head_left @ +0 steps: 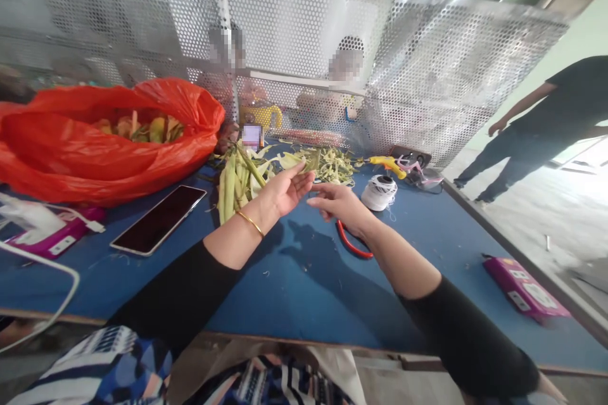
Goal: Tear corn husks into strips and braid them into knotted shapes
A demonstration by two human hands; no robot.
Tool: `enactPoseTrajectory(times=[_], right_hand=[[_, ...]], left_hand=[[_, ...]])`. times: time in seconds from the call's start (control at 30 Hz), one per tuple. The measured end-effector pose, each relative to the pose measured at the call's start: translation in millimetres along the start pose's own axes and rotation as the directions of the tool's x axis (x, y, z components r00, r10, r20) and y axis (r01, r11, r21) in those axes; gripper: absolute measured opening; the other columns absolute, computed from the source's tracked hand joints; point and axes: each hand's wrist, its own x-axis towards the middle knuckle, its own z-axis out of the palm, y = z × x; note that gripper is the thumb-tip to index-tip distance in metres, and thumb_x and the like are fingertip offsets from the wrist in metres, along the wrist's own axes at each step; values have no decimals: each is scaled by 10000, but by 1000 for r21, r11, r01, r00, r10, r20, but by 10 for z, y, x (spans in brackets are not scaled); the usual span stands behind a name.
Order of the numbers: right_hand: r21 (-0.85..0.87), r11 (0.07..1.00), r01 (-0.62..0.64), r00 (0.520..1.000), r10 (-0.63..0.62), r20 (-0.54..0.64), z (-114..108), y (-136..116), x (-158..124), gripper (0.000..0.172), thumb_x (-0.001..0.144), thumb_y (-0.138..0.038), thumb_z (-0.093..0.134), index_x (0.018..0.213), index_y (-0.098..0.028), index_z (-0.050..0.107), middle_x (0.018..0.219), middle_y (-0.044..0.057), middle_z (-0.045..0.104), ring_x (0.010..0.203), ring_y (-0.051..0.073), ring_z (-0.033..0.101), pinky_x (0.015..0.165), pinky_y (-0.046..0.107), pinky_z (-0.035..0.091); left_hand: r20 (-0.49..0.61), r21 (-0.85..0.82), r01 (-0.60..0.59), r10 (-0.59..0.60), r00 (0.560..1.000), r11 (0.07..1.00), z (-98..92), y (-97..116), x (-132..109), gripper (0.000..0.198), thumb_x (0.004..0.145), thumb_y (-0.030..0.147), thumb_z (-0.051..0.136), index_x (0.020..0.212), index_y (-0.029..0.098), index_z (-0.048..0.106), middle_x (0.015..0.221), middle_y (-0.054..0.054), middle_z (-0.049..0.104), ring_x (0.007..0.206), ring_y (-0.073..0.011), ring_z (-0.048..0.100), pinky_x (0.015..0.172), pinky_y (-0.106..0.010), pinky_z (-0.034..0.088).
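My left hand (pixel 287 191), with a gold bangle at the wrist, is palm up over the blue table with its fingers stretched out and nothing visible in it. My right hand (pixel 342 204) faces it, index finger extended and thumb apart, the fingertips close to those of the left. I see nothing held between them. Long pale-green leaf strips (pixel 231 185), like husks, lie beside my left hand. A heap of thin shredded strips (pixel 332 166) lies behind both hands. Partly under my right hand is a red curved handle (pixel 354 244); the rest of that tool is hidden. A white string spool (pixel 379 192) stands to its right.
At left are a red plastic bag (pixel 109 164) of plant pieces, a phone (pixel 159 220) and a white cable (pixel 71 278). A yellow-handled tool (pixel 388 165) and clear glasses (pixel 427 180) lie back right; a purple packet (pixel 526 290) lies front right. Perforated metal panels (pixel 294 31) border the table; people are beyond.
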Motion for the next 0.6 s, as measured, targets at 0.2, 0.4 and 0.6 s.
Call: enactPoseTrajectory(times=[0.2, 0.4, 0.6], right_hand=[[-245, 966, -81, 991, 52, -122, -156, 9, 522, 136, 713, -209, 653, 581, -171, 656, 502, 16, 588, 487, 154, 566, 529, 287, 482], [-586, 810, -7, 794, -351, -496, -565, -141, 636, 297, 720, -95, 553, 957, -168, 716, 1013, 136, 721, 1066, 280, 619, 1029, 440, 367], [-346, 931, 118, 784, -302, -543, -412, -116, 307, 306, 748, -471, 615, 840, -193, 704, 815, 60, 727, 787, 217, 646, 794, 359, 477]], left_hand=[[-75, 210, -96, 114, 991, 973, -74, 33, 81, 134, 827, 163, 678, 706, 130, 634, 604, -33, 679, 533, -107, 645, 506, -187, 492], [6, 625, -217, 274, 962, 750, -145, 47, 149, 165, 577, 181, 850, 612, 158, 691, 646, -23, 708, 633, -146, 639, 650, -258, 487], [257, 788, -283, 125, 958, 548, -154, -114, 101, 110, 559, 209, 819, 641, 178, 751, 665, -8, 721, 696, -174, 632, 739, -296, 472]])
